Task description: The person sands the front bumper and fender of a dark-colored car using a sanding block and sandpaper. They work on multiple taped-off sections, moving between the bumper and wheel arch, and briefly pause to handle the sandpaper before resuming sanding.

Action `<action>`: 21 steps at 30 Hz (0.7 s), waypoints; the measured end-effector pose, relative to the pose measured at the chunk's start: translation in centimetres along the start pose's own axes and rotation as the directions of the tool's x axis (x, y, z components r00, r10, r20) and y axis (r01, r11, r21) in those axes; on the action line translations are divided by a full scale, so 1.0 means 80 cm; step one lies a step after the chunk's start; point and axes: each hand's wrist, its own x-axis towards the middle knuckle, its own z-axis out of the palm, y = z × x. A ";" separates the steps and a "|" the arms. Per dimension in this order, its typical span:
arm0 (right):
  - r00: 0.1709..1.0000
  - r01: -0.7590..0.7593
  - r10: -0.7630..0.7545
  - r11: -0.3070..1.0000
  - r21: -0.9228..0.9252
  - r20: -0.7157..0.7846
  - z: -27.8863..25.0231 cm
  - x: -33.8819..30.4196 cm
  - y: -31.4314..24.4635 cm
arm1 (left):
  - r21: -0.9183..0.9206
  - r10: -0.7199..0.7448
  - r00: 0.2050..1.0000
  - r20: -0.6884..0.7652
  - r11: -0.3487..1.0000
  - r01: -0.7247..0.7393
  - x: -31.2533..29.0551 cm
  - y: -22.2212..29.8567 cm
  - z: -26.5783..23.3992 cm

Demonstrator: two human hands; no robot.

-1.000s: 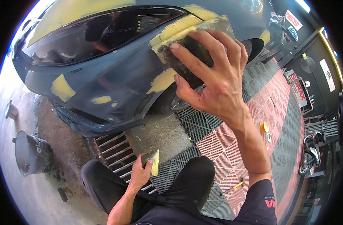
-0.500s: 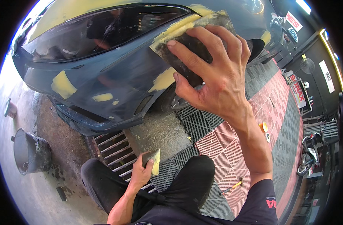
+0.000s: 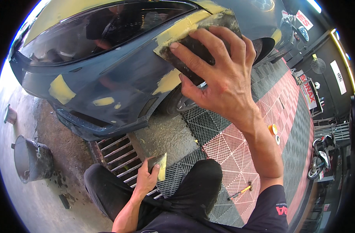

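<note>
My right hand [image 3: 224, 77] is closed on a wide dark putty spreader [image 3: 191, 58], thumb under it and fingers spread over its face. The spreader's smeared far edge lies along the fender of a grey-blue car [image 3: 119, 77], beside a strip of yellow body filler [image 3: 183, 26] next to the headlight [image 3: 107, 31]. Low in front of my knees, my left hand [image 3: 147, 179] pinches a smaller spreader [image 3: 162, 167] with yellow filler along its edge. More filler patches [image 3: 62, 89] show on the bumper.
At left a black bucket [image 3: 32, 159] stands on wet concrete, with a smaller pail [image 3: 10, 115] beyond. A metal drain grate [image 3: 119, 155] lies below the bumper. On the red and grey floor tiles [image 3: 232, 151] are a hammer [image 3: 239, 192] and a yellow roll [image 3: 273, 129]. A motorcycle [image 3: 319, 157] stands at right.
My right hand and its spreader have shifted slightly toward me and to the left, and more of the yellow strip shows above the spreader. My left hand stays nearly still.
</note>
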 end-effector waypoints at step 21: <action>0.975 -0.185 -0.026 0.455 0.871 0.221 -0.073 -0.117 -0.065 | -0.928 0.059 0.987 0.149 0.352 0.119 0.101 0.208 0.029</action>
